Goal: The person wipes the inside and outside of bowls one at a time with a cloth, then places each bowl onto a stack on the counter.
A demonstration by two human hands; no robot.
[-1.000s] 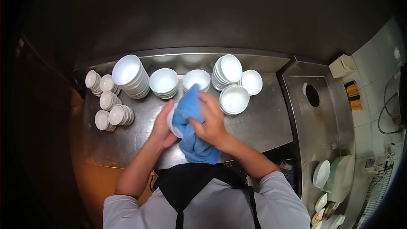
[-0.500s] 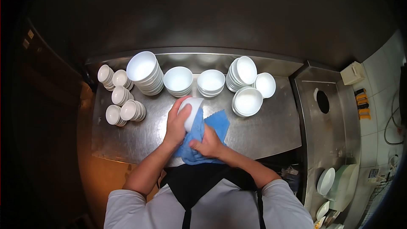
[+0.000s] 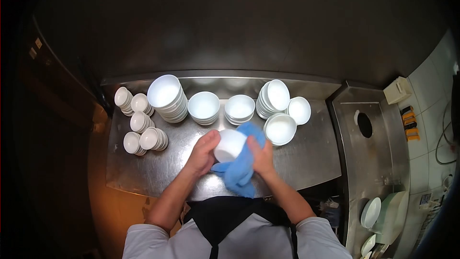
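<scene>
A white bowl (image 3: 228, 146) is held above the steel counter with its rounded outer side showing. My left hand (image 3: 205, 151) is closed on the bowl's left side. On the other side my right hand (image 3: 261, 156) grips a blue cloth (image 3: 241, 170) and presses it to the bowl; the cloth drapes below toward my apron. Just beyond the hands stand a stack of white bowls (image 3: 203, 106) and another bowl stack (image 3: 239, 108). To the right of the cloth is a further white bowl (image 3: 280, 129), atop others.
Stacks of small cups (image 3: 149, 138) and a tall bowl stack (image 3: 165, 93) stand on the counter (image 3: 184, 151) at left. More bowls (image 3: 278, 95) are at back right. A sink unit (image 3: 366, 163) adjoins on the right, with knives (image 3: 409, 122) on the tiled wall.
The bowl has turned and moved slightly right and down relative to the stacks. My right hand has swung the cloth up around its right side. The camera view has tilted up slightly.
</scene>
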